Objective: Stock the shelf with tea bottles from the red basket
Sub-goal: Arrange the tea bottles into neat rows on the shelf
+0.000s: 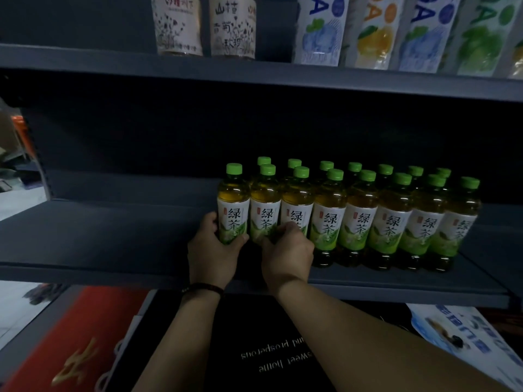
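Several green-capped tea bottles [359,216] with white and green labels stand in two rows on the right half of the dark grey shelf [107,241]. My left hand [215,250] is wrapped around the lower part of the leftmost front bottle [233,199], which stands upright on the shelf. My right hand [287,253] grips the base of the second front bottle [265,205], right beside it. Both bottles touch their neighbours. The red basket is not in view.
The left half of the same shelf holds nothing. On the shelf above [254,77] stand pale labelled bottles [178,24] and tall soda bottles [322,29]. Below the shelf lie a black mat [254,349], a red mat [79,343] and a blue and white package [464,335].
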`<state>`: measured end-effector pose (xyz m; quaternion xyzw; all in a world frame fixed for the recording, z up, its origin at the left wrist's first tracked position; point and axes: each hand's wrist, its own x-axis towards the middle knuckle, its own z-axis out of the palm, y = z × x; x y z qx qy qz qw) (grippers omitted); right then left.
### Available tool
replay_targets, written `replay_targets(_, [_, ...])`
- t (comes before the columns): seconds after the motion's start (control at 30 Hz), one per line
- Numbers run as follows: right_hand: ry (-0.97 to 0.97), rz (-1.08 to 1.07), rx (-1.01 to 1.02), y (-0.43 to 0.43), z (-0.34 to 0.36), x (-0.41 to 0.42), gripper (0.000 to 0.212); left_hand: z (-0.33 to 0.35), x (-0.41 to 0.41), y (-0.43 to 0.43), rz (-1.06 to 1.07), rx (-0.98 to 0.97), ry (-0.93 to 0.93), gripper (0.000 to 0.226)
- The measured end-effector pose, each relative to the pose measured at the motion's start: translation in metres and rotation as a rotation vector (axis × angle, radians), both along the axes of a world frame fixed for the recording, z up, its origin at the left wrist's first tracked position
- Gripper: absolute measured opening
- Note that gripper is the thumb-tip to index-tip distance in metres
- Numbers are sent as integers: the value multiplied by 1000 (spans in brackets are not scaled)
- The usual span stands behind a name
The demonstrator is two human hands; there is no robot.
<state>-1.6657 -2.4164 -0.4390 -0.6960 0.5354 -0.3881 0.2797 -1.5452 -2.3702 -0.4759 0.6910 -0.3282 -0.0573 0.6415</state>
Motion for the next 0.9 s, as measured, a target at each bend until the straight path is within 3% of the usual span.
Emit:
replay_targets(0.63, [-37,-23,29,4,-19,11,30,-2,-4,-9,63,30,-22,62])
replay_targets(0.9, [-62,96,-60,5,-29,-2,30,-3,3,-10,4,73,-25,63])
